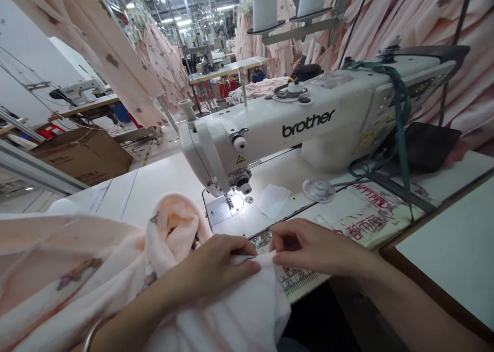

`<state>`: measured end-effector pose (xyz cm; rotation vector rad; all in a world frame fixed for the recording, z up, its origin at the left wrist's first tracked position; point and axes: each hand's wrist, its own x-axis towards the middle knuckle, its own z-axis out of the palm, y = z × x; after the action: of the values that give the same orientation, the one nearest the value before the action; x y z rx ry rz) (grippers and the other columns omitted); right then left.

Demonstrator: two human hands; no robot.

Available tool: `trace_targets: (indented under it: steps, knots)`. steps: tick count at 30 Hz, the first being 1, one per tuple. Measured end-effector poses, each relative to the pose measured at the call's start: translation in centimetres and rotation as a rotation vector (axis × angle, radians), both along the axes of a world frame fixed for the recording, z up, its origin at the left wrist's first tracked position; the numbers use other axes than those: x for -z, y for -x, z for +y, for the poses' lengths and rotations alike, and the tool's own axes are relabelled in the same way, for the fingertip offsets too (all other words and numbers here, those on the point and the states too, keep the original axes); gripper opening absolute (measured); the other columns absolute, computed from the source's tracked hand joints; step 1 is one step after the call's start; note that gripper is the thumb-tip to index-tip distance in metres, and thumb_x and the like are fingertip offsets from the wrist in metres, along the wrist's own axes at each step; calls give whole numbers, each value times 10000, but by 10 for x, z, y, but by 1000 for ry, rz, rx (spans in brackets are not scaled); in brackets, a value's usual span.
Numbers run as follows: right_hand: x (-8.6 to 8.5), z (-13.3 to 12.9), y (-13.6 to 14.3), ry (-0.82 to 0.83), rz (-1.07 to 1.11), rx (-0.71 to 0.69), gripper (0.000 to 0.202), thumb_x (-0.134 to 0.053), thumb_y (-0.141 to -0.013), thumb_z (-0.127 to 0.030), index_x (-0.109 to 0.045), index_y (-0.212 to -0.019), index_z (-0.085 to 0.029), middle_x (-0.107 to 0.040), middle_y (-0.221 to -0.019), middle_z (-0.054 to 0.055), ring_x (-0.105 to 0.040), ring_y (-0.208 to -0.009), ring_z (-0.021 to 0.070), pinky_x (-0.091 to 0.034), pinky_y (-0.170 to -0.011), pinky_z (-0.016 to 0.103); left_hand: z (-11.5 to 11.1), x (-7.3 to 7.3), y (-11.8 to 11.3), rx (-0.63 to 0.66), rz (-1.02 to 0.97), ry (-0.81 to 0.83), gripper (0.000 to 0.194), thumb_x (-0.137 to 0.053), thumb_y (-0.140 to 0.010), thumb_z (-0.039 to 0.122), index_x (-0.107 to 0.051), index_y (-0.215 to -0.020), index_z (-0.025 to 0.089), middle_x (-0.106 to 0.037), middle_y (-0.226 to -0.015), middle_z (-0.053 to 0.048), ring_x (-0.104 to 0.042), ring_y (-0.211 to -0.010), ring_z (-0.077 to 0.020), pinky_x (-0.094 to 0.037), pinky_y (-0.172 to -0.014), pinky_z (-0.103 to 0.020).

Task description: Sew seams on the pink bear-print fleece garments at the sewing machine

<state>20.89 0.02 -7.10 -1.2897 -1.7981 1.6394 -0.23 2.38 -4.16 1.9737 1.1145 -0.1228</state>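
Observation:
Pale pink printed fabric (231, 316) lies over the left part of the table and hangs down over its front edge. My left hand (219, 262) pinches the fabric's top edge between thumb and fingers. Close beside it on the right, my right hand (295, 244) pinches the same edge near its corner. Both hands are in front of the white sewing machine (270, 128), nearer to me than its needle plate (221, 209). The lit needle area stands beyond my left hand, with no fabric under the presser foot that I can make out.
A white scrap (275, 200) and a clear round object (318, 190) lie right of the needle. A green strip (403, 151) hangs over the machine. Thread cones (264, 4) stand above. Hanging pink fabric (432, 28) fills the back right; a cardboard box (85, 154) stands left.

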Motion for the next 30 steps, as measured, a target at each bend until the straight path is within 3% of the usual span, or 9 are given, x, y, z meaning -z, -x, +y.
trace_targets:
  steps: [5, 8, 10, 14, 18, 21, 26, 28, 30]
  knots:
    - [1, -1, -1, -79, -41, 38, 76, -519, -663, -133, -469, -634, -183, -501, -597, -59, -454, -572, 87, -307, -497, 195, -3, 8, -2, -164, -27, 35, 229, -540, -794, 406, -648, -828, 206, -590, -708, 36, -458, -645, -118, -308, -541, -202]
    - [-2, -1, -5, -67, -13, 17, 73, -527, -685, -137, -478, -658, -185, -530, -654, -51, -484, -601, 89, -336, -521, 190, -7, 8, -6, -197, -62, -7, 228, -549, -780, 391, -649, -836, 194, -595, -699, 28, -438, -612, -113, -292, -524, -206]
    - [-6, -1, -8, -70, -11, 27, 39, -557, -719, -176, -523, -727, -194, -579, -757, -34, -541, -699, 110, -373, -565, 191, -9, 7, -8, -197, -59, -65, 218, -561, -770, 378, -649, -831, 188, -605, -693, 25, -429, -585, -109, -291, -523, -215]
    - [-15, -3, -8, -148, -109, 57, 237, -650, -711, -258, -584, -938, -265, -609, -932, -39, -561, -846, 137, -391, -634, 201, -13, 6, -9, -180, -103, -186, 165, -568, -767, 332, -646, -819, 196, -647, -731, 25, -482, -596, -113, -339, -576, -230]
    - [-16, -3, -2, -88, -124, 14, 75, -596, -751, -241, -623, -819, -227, -591, -674, -50, -555, -641, 111, -368, -565, 208, -17, 7, -8, -188, -116, -251, 160, -573, -767, 325, -643, -832, 197, -654, -740, 19, -500, -589, -118, -360, -602, -243]
    - [-11, 1, 1, 0, -71, 38, 82, -569, -785, -268, -606, -770, -197, -569, -586, -42, -553, -581, 112, -368, -531, 211, -16, 5, -7, -232, -89, -221, 189, -564, -783, 365, -643, -833, 200, -638, -722, 18, -487, -587, -121, -361, -601, -248]
    - [1, 30, 11, 159, 65, -1, 108, -554, -777, -266, -535, -755, -162, -628, -685, 6, -576, -568, 106, -352, -455, 190, 1, 7, -2, -317, -97, -113, 206, -512, -810, 365, -618, -788, 190, -627, -747, 16, -531, -687, -138, -372, -601, -234]
    - [6, 49, 18, 162, 20, -13, 100, -549, -758, -255, -519, -738, -161, -627, -666, 9, -564, -530, 99, -339, -434, 184, 14, 12, 1, -360, -94, -114, 208, -523, -788, 364, -608, -748, 179, -615, -728, 13, -540, -707, -139, -373, -590, -221]
    - [10, 68, 27, 132, -66, -10, 79, -558, -726, -231, -525, -704, -162, -604, -606, -7, -535, -479, 90, -334, -425, 185, 29, 16, 3, -418, -34, -94, 250, -538, -754, 401, -582, -676, 167, -551, -604, 17, -501, -594, -126, -327, -498, -210]
